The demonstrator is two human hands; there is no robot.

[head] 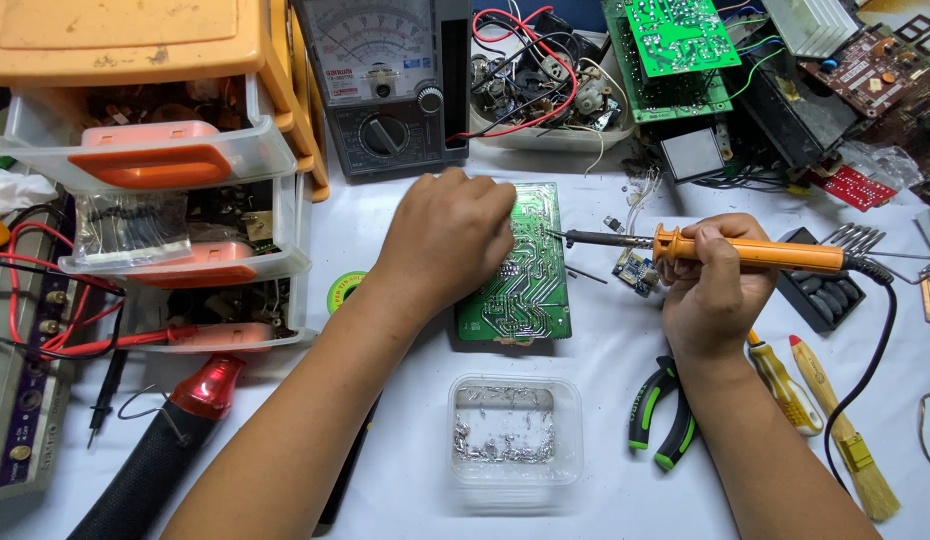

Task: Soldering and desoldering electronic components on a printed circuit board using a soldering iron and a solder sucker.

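Observation:
A green circuit board [533,290] lies solder side up in the middle of the white table. My left hand [445,235] rests on its left edge with the fingers curled over the board's top; whether it pinches anything is hidden. My right hand [713,285] grips an orange-handled soldering iron [750,250] held level, its dark tip pointing left and touching the board's upper right edge. The iron's black cable [865,370] runs off to the right and down.
A clear tub of solder scraps [515,432] sits in front of the board. Green-handled pliers [660,415], a screwdriver [785,385] and a brush [845,430] lie at right. Orange drawers [175,170], an analog multimeter [385,85], more boards [675,40] and a red-collared tool [190,415] crowd the back and left.

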